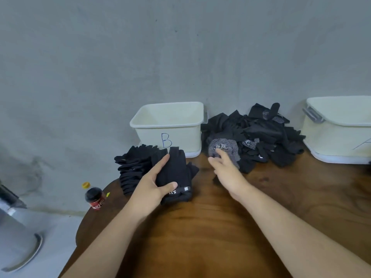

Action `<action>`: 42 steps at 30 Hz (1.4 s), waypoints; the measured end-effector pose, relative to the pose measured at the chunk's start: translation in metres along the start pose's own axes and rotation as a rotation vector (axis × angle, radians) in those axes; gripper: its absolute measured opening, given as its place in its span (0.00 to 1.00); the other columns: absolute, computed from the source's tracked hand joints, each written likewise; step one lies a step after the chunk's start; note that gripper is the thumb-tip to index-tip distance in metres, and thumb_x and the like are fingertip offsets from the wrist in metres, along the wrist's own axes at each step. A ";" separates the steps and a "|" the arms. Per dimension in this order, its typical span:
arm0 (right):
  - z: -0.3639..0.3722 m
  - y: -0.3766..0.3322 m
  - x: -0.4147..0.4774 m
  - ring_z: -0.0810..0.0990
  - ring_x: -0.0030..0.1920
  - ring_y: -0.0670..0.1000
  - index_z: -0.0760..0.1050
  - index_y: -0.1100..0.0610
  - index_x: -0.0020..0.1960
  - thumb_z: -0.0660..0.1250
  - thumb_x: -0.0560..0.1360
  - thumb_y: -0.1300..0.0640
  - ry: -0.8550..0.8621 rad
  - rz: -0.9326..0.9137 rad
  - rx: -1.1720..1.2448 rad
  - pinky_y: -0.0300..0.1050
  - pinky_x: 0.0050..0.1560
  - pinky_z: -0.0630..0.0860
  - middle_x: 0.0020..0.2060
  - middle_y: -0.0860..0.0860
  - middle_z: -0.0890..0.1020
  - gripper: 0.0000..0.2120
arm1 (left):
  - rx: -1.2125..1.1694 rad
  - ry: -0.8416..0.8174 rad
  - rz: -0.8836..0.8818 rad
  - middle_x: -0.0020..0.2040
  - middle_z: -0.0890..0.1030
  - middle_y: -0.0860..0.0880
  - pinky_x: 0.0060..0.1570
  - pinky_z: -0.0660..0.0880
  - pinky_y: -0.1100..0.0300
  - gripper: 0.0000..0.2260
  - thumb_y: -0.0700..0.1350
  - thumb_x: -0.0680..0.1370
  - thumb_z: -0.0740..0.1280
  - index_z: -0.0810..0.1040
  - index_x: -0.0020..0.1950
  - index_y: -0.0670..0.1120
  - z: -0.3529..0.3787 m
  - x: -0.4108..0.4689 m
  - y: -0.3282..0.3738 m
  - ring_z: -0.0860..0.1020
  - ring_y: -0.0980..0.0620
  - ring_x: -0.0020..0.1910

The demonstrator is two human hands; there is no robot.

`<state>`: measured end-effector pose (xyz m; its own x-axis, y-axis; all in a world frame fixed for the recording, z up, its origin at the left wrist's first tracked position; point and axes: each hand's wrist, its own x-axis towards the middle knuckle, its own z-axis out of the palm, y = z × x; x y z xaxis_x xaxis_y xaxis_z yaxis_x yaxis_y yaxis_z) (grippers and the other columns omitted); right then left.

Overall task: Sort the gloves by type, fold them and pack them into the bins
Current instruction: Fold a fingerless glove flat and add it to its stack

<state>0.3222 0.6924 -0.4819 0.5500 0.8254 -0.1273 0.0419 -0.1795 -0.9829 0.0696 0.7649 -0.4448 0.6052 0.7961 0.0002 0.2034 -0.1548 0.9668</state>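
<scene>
My left hand [153, 184] grips a folded black glove [176, 173] with a white 5.11 label, thumb across its cuff and fingers along its left side. It lies against a stack of folded black gloves [133, 169] in front of the empty white bin marked B [168, 125]. My right hand [227, 170] reaches out with straight fingers and touches a black glove with white grip dots [222, 147] at the near edge of a loose heap of black gloves [259, 137]. A second white bin [339, 129] stands at the right.
The brown wooden table [200, 237] has a rounded left edge. A dark bottle with a red label [94, 197] and a yellow cap [86, 185] sit at that edge. A grey wall rises directly behind the bins. A grey object [16, 227] stands on the floor at the left.
</scene>
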 end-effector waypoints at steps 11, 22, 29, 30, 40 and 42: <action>-0.054 0.026 -0.011 0.79 0.65 0.41 0.65 0.44 0.81 0.69 0.83 0.52 0.180 -0.199 -0.279 0.39 0.65 0.71 0.67 0.39 0.79 0.28 | 0.088 -0.218 -0.173 0.67 0.83 0.58 0.72 0.74 0.55 0.37 0.36 0.75 0.78 0.72 0.79 0.62 0.029 0.065 -0.005 0.82 0.58 0.65; -0.052 0.036 -0.014 0.81 0.64 0.42 0.80 0.51 0.70 0.67 0.82 0.63 0.207 -0.348 -0.362 0.46 0.70 0.77 0.64 0.44 0.84 0.19 | 1.144 -0.104 -0.065 0.76 0.68 0.41 0.69 0.72 0.46 0.25 0.53 0.86 0.60 0.62 0.83 0.51 0.063 0.050 0.032 0.70 0.38 0.73; -0.048 0.044 -0.017 0.81 0.62 0.44 0.86 0.53 0.59 0.69 0.80 0.64 0.165 -0.567 -0.602 0.44 0.67 0.77 0.62 0.45 0.83 0.13 | 1.022 -0.149 0.082 0.87 0.53 0.52 0.84 0.51 0.45 0.26 0.58 0.89 0.48 0.53 0.87 0.53 0.082 0.069 0.002 0.49 0.48 0.86; -0.047 0.045 -0.018 0.80 0.64 0.45 0.86 0.53 0.60 0.68 0.81 0.62 0.142 -0.570 -0.649 0.43 0.68 0.76 0.64 0.45 0.82 0.12 | 1.045 -0.176 0.047 0.87 0.49 0.53 0.84 0.48 0.45 0.27 0.60 0.88 0.46 0.49 0.88 0.55 0.082 0.068 -0.005 0.46 0.49 0.86; -0.045 0.047 -0.017 0.79 0.65 0.45 0.85 0.53 0.61 0.67 0.81 0.61 0.155 -0.599 -0.711 0.42 0.67 0.76 0.64 0.45 0.82 0.12 | 1.237 -0.163 -0.034 0.87 0.41 0.50 0.84 0.44 0.42 0.33 0.68 0.85 0.44 0.40 0.87 0.58 0.078 0.079 -0.029 0.40 0.45 0.86; -0.046 0.046 -0.019 0.79 0.64 0.44 0.85 0.54 0.60 0.67 0.80 0.63 0.186 -0.619 -0.679 0.39 0.67 0.74 0.63 0.45 0.82 0.12 | 1.241 -0.150 -0.042 0.87 0.42 0.49 0.84 0.44 0.42 0.33 0.68 0.85 0.45 0.40 0.87 0.58 0.073 0.081 -0.030 0.40 0.45 0.86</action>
<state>0.3518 0.6436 -0.5185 0.3889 0.7903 0.4736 0.8178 -0.0594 -0.5724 0.1686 0.7920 -0.4925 0.6461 0.7516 -0.1327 0.7626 -0.6428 0.0724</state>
